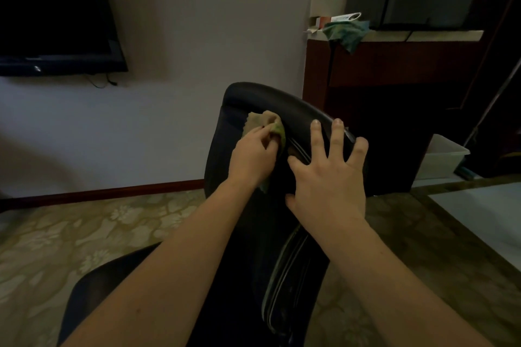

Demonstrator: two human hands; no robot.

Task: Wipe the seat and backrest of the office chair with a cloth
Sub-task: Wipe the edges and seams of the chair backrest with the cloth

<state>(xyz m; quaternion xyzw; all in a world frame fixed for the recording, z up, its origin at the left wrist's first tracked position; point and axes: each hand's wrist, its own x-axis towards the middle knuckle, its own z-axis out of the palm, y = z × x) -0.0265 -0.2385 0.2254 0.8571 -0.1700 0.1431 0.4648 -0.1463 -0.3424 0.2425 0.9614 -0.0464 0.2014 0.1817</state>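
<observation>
- On the upper part of the backrest (282,102), just below its top rim, the cloth (262,122) sits bunched under my left hand (252,157). My fingers curl round it and press it against the black upholstery.
- To do this pass well, I judge I should spread the cloth flatter, so more of it meets the chair. I should then draw it in overlapping strokes from the rim downward, working into the seam lines.
- My right hand (327,180) is spread wide and holds nothing. Its palm lies on the right side of the backrest and its fingertips reach the edge. I judge that bracing there should stop the chair from swivelling or tipping away under the pressure.
- The backrest is black and smooth, with a faint sheen and ribbed piping down its right side. The light is too dim for me to tell dust from clean patches.
- The seat (93,284) shows dark at the lower left, partly hidden by my forearms. I cannot tell whether it has been wiped.
- Beyond the chair are a patterned carpet (84,228) and a dark television (56,8) on the wall to the left. A second, greenish cloth (346,32) hangs over the edge of the surface (439,35) at the right.
</observation>
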